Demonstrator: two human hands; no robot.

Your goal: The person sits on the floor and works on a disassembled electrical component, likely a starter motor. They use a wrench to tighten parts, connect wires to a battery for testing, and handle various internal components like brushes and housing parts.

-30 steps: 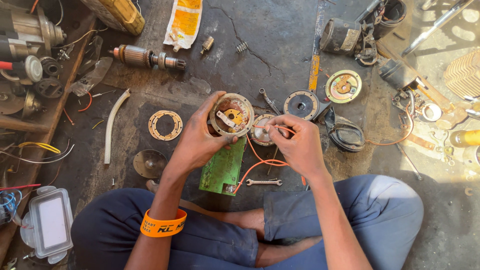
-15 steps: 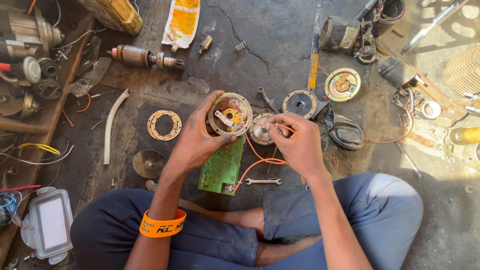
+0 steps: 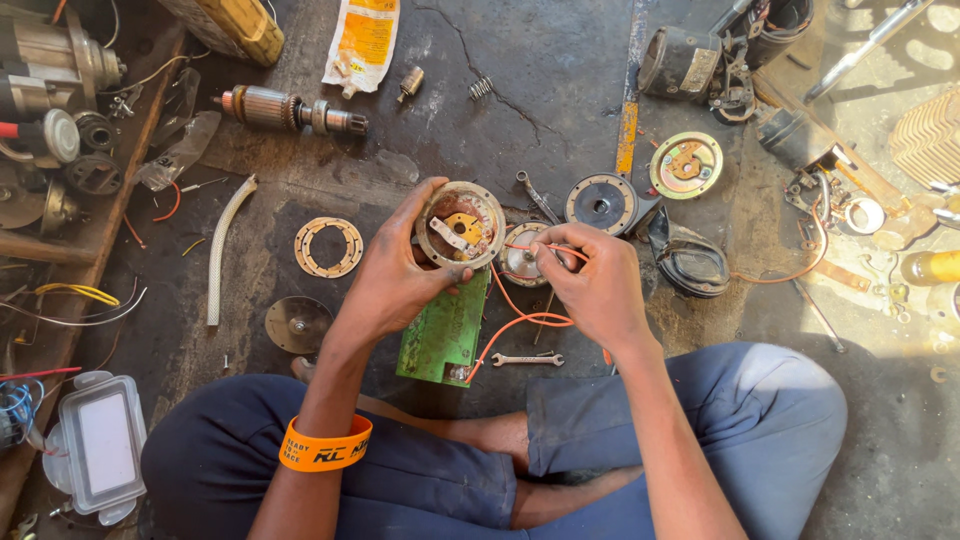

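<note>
Round stator plate [image 3: 460,225] clamped in left hand [image 3: 395,275] fingers, orange wire [image 3: 515,300] pinched between right hand [image 3: 590,285] fingers just beside it.

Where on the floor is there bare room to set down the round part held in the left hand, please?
Bare floor lies between the armature and the left hand, and above the round part towards the small spring. The right hand side is crowded: discs, black cover, wires.
</note>
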